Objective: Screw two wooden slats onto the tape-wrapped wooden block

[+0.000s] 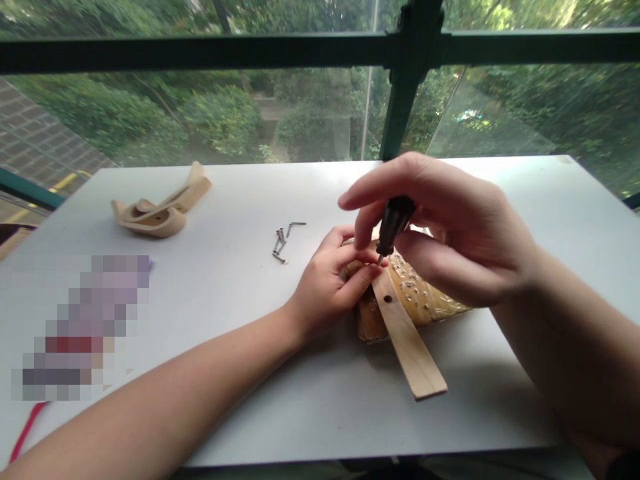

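Black-handled, the screwdriver [396, 223] stands tilted, its handle leaning toward 1 o'clock and its metal tip pointing down to the upper end of the wooden strip [415, 353]. Curled about that handle, the right hand [465, 233] grasps it between thumb and bent fingers. The left hand [327, 283] reaches in from 8 o'clock, thumb and forefinger brought up around the tip; I cannot tell whether they pinch anything there, since the contact is hidden. The strip lies across the left part of a shiny, yellowish, pitted block [413, 283] and runs toward 5 o'clock, its lower end jutting past the block's edge; a dark hole [387, 299] shows in it just below the left thumb. At 10 o'clock from the left hand, near it, several screws [280, 245] lie loose on the white table [280, 423]. Well apart, between 9 and 10 o'clock from the block, sit curved wooden pieces [160, 213]. A pixelated patch [85, 327] lies at 9 o'clock, with a red cord [27, 430] at its 7 o'clock.
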{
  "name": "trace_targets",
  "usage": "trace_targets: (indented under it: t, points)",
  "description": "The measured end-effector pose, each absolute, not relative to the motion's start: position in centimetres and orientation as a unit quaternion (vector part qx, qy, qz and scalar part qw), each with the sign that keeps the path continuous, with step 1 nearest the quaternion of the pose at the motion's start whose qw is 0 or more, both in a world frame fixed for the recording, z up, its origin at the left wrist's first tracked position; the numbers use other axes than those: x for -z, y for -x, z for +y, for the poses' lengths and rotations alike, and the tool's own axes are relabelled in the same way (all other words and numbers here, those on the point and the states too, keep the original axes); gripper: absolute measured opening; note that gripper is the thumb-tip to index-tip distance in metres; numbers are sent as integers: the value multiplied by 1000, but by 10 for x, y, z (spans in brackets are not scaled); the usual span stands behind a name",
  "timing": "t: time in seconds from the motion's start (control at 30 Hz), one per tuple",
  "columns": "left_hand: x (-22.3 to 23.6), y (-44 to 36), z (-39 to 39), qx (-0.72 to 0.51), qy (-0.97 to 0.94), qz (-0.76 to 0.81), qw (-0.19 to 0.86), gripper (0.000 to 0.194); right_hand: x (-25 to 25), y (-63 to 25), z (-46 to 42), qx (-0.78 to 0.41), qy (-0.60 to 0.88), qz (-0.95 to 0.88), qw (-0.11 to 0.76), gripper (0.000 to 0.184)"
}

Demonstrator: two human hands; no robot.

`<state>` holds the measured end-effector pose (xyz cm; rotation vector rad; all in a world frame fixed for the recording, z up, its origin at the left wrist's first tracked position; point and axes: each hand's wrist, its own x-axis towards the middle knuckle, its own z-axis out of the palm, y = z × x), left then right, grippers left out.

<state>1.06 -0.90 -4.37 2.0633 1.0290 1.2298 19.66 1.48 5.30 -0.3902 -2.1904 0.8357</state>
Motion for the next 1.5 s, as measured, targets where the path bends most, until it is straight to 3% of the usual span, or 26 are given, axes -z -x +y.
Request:
trace_targets:
  t: [0.27,0.63,0.93,1.1,1.23,1.5]
  points:
    - [50,-7,-9,-442,-778,362,262,16,-55,-202,21,-190,219,-896,335,21]
    - [50,-6,-8,-446,-791,335,252,15,-56,-191,19,-57,256,-900,347,25]
    - [49,-5,-7,-431,-785,349,275,25,-47,-187,14,-141,271,-861,407,14]
    - [50,-5,-7,-432,-787,351,267,18,-50,-187,14,-209,244,-865,386,8]
    - [49,-5,-6,-432,-786,345,276,25,-52,-191,15,-239,242,-854,394,6]
    - [44,-6,-7,-424,-778,347,306,23,-54,-200,19,-303,249,-852,348,32]
